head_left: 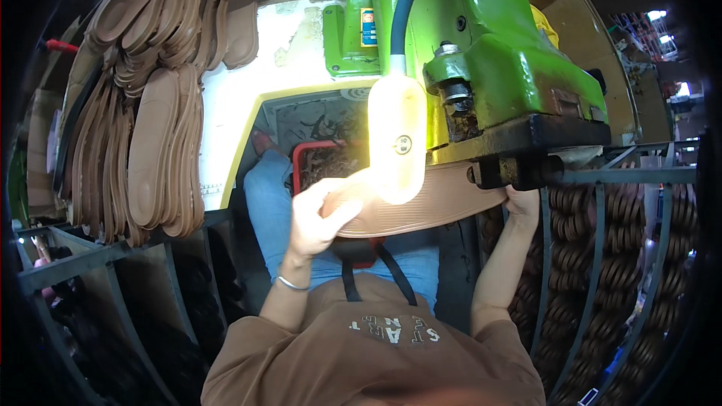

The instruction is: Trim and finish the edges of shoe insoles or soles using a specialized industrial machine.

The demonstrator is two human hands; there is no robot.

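"Starting biggest, what's there?"

"A green machine [519, 68], then the white tabletop [233, 98], with brown soles [154, 143] piled at its left."

"And the piece being handled?"

"One ribbed brown sole [451, 199], held up at the machine's dark head [526, 139], partly behind a glowing lamp [396, 135]."

"The hands?"

"Left hand [312, 222] gripping the sole's left end; right hand [524, 209] holding its right end, fingers mostly hidden."

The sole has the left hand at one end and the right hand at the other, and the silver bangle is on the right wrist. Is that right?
Not quite: the head view shows the bangle on the left wrist. The rest stands: the left hand is at one end of the sole, the right hand at the other.
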